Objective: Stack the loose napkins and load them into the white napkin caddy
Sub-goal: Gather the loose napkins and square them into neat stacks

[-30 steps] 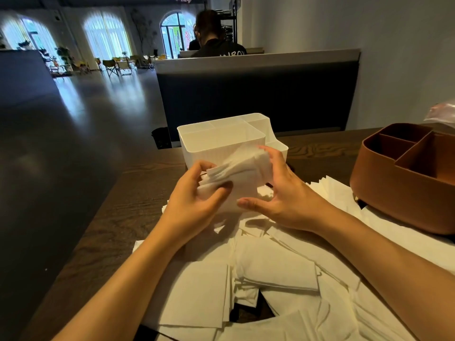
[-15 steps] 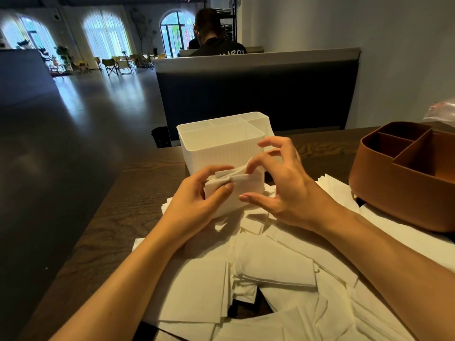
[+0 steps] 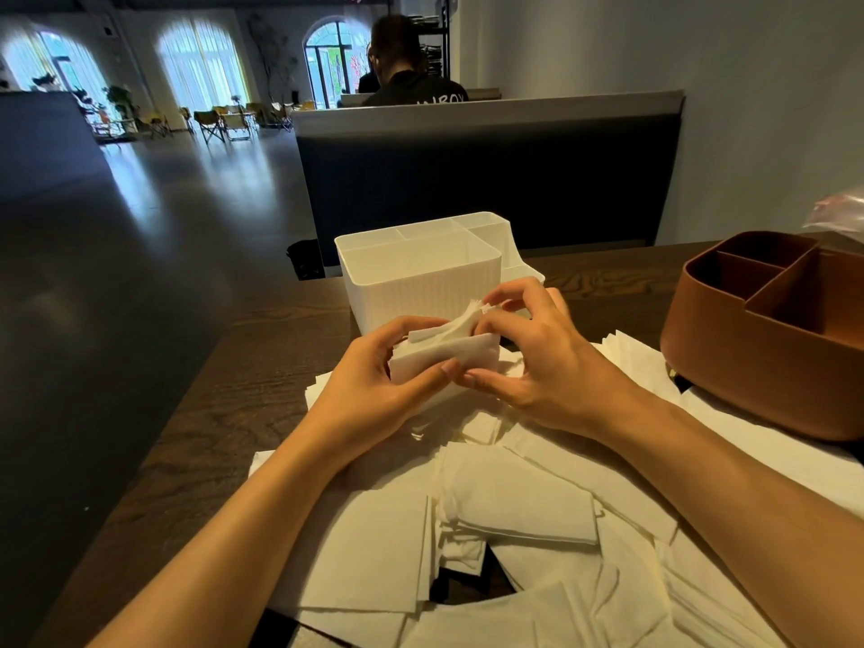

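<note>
The napkin caddy (image 3: 421, 282) is white with fine vertical ribbing on its wall, and the napkins (image 3: 514, 530) heaped before it are a plain creamy white, as is the small stack (image 3: 444, 355). The second caddy (image 3: 766, 339) is a warm terracotta brown, on a dark brown table (image 3: 224, 413) with visible wood grain. The booth back (image 3: 486, 180) looks black or very dark navy under a pale grey cap.
</note>
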The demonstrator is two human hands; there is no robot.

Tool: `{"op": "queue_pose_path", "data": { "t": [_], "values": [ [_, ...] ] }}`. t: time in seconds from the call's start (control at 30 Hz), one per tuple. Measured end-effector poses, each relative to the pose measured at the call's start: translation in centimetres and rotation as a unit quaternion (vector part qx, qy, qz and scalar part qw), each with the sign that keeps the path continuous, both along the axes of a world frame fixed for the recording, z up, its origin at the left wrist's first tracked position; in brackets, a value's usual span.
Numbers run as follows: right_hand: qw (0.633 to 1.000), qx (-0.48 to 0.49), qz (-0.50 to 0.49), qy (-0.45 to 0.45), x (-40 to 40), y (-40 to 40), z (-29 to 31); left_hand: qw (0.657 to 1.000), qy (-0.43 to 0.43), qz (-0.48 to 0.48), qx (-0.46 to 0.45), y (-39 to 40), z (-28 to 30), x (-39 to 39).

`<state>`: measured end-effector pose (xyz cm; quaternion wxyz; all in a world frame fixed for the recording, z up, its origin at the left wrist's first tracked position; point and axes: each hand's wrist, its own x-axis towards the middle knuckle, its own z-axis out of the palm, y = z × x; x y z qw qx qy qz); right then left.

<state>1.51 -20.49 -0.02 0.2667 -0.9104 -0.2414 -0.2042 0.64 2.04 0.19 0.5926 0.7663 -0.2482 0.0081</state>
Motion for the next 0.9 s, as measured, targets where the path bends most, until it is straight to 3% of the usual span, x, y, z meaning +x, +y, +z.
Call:
{"op": "queue_pose_path", "data": {
  "t": [0.4,0.5,0.7,0.9],
  "values": [
    [0.998,0.037,-0.022,-0.053,-0.06,0.05,0.52,0.999,-0.008,0.036,0.02,-0.19,-0.22,0.27],
    [0.999,0.017,-0.021,-0.029,-0.15,0.02,0.37,1.0,-0.01,0.021,0.012,-0.12,-0.41,0.28],
    [0.997,-0.068,-0.023,-0.041,-0.41,0.1,0.55,0.988,-0.129,0.055,0.065,-0.35,-0.59,0.15],
    [0.997,-0.06,-0.029,-0.038,-0.54,0.15,0.85,0.975,-0.189,0.084,0.082,-0.46,-0.57,0.06]
  ]
}}
